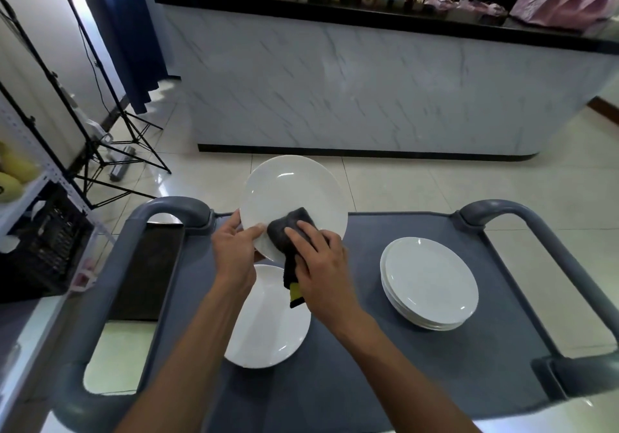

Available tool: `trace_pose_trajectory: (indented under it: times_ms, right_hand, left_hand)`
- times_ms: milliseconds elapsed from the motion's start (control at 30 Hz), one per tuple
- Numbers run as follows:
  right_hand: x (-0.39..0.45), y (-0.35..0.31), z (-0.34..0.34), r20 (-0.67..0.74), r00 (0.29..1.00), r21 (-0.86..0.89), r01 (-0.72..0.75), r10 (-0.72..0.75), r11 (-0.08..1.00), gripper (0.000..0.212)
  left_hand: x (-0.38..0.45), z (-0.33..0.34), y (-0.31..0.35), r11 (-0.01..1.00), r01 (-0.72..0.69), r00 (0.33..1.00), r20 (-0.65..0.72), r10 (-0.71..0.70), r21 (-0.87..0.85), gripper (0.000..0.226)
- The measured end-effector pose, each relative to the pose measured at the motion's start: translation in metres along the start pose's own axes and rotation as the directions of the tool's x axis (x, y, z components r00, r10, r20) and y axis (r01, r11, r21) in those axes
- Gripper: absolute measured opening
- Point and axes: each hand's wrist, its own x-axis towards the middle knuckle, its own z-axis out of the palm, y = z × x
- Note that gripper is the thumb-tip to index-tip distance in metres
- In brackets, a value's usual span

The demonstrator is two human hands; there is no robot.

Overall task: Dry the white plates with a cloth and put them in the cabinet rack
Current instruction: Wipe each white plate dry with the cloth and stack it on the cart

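Note:
My left hand (234, 248) grips the lower left rim of a white plate (291, 194), tilted up above the grey cart top (351, 365). My right hand (318, 261) presses a dark cloth (284, 231) with a yellow tag against the plate's lower face, fingers curled over the cloth. Below my hands another white plate (268, 328) lies flat on the cart. A stack of white plates (430, 282) sits on the cart to the right. No cabinet rack is in view.
The cart has grey tubular handles at the left (110, 265) and right (552, 241). A marble-fronted counter (368, 91) stands ahead across the tiled floor. Tripod legs (110, 151) and a shelf unit with a black crate (43, 248) stand at the left.

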Motion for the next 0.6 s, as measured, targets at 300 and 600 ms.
trace_pose_trajectory:
  times_ms: [300, 600]
  right_hand:
    - [0.021, 0.043, -0.026, -0.035, 0.986, -0.058, -0.166, 0.164, 0.984, 0.045]
    - [0.001, 0.022, -0.012, -0.036, 0.997, -0.012, -0.074, 0.073, 0.997, 0.046]
  left_hand:
    - [-0.001, -0.005, 0.001, 1.0, -0.013, 1.0, 0.014, 0.013, 0.0, 0.039]
    - [-0.001, 0.001, 0.001, 0.999, -0.031, 0.998, 0.062, 0.03, 0.028, 0.038]
